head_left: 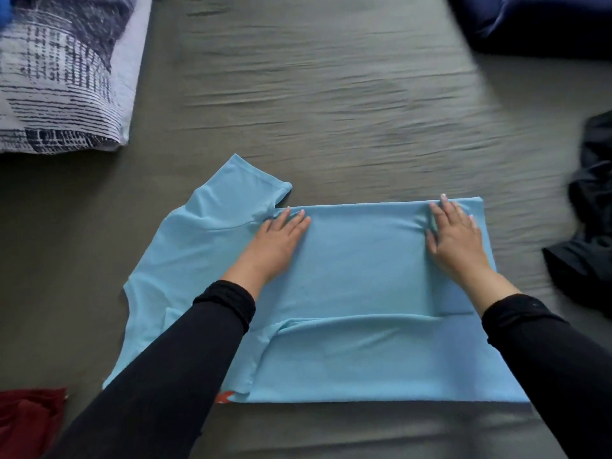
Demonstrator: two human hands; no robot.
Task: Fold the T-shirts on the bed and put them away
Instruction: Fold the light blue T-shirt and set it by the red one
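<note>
**Both palms flat on a light blue T-shirt, mid-fold**

Far left: patterned navy-and-white bedding (pixel 59 77) lies on the grey bed sheet (pixel 331 94). Near left corner: a dark red garment (pixel 29 422), bunched, well apart from the shirt.

The light blue T-shirt (pixel 364 276) lies spread across the near middle of the bed, collar end to the left, hem to the right. One sleeve (pixel 245 183) sticks out at the far left. A folded flap covers the near part of the body; its edge runs left to right, between the wrists.

Left hand (pixel 278 243): palm down on the cloth near the sleeve seam, fingers straight and close together, tips pointing far-right, just short of the shirt's far edge. It grips nothing; it presses flat. Black sleeve (pixel 185 352) to the wrist.

Right hand (pixel 457 236): palm down near the far right corner, fingers straight and slightly spread, middle fingertip reaching the far edge. Small creases gather beside the thumb. It holds nothing.

Writing: a scrap of orange print (pixel 225 397) shows at the shirt's near left edge; unreadable.

Far right: a dark blue fabric mass (pixel 536 21); below it a dark heap of clothing (pixel 592 226), apart from the shirt.
</note>
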